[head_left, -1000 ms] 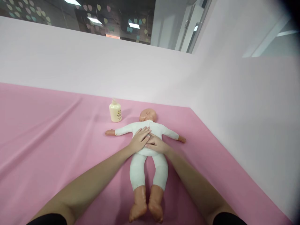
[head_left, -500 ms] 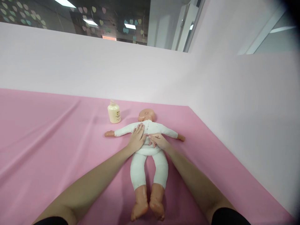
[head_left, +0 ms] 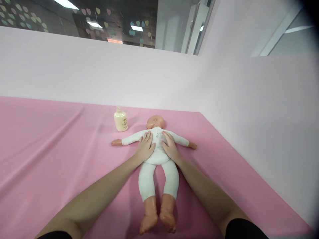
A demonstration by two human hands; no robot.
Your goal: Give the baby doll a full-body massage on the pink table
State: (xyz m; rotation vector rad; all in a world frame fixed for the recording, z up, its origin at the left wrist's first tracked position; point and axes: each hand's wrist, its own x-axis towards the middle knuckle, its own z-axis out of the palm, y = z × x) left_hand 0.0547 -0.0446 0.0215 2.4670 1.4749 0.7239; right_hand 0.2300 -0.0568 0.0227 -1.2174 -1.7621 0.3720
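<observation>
A baby doll (head_left: 158,172) in a white bodysuit lies on its back on the pink sheet (head_left: 50,159), arms spread, head away from me and bare feet toward me. My left hand (head_left: 145,146) lies flat on the left side of its chest, fingers together and pointing toward the head. My right hand (head_left: 169,146) lies flat on the right side of the chest, beside the left hand with a narrow gap between them. Neither hand grips anything.
A small cream lotion bottle (head_left: 120,120) stands upright on the sheet just left of the doll's head. Pale pink walls close the far side and the right side. Glass with heart stickers runs above the far wall.
My hands were overlapped on the doll's belly, the right turned sideways. They have slid up and apart, and both now lie flat side by side on the chest.
</observation>
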